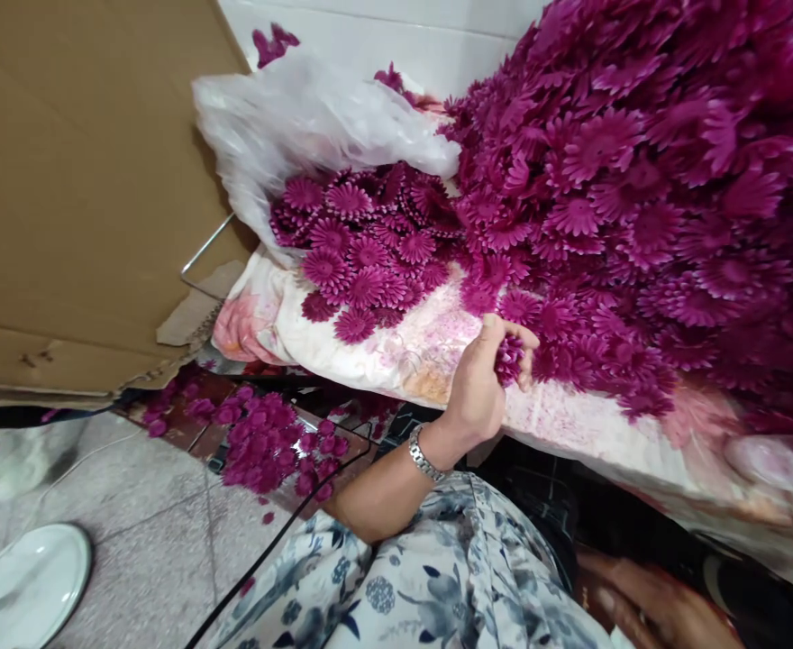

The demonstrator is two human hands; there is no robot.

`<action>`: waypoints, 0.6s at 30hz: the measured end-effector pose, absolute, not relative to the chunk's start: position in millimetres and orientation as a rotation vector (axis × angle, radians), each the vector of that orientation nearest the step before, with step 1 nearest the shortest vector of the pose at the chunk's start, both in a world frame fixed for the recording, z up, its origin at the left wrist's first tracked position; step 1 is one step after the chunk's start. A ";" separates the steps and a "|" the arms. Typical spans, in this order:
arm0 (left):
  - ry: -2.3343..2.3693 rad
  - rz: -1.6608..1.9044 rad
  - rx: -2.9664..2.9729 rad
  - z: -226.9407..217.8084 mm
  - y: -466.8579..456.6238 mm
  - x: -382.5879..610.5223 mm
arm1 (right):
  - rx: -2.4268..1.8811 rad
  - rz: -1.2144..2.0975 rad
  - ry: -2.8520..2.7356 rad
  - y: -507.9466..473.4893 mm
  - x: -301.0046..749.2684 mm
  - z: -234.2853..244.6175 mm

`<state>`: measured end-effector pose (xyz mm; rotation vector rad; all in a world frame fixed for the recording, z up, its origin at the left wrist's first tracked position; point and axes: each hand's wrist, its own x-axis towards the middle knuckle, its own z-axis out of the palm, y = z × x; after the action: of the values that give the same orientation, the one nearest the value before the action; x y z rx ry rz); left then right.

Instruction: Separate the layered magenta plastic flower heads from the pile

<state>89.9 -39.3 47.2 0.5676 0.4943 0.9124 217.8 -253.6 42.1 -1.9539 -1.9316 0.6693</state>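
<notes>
My left hand (481, 383), with a metal watch (424, 455) on its wrist, is closed around a small bunch of magenta fabric flowers (508, 359). It rests on the flower-printed cloth (430, 347) at the edge of a big heap of the same flowers (646, 180). My right hand (646, 606) lies low at the bottom right, blurred and partly dark. Its fingers do not show clearly, and I cannot make out anything in it.
A clear plastic bag (302, 122) spills more flowers (362, 234) onto the cloth. A large cardboard sheet (86, 180) stands at the left. Loose flowers (268, 442) lie below on the floor, a black cable (281, 541) crosses it, and a white plate (28, 581) sits at the bottom left.
</notes>
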 end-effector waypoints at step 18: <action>0.516 0.922 0.677 50.4 -44.9 87.1 | -1.519 0.517 -1.450 -101.9 200.9 49.8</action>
<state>87.1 -44.9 50.4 0.6766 0.5159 0.9216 200.9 -101.9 49.8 -1.5192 -1.4501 0.5166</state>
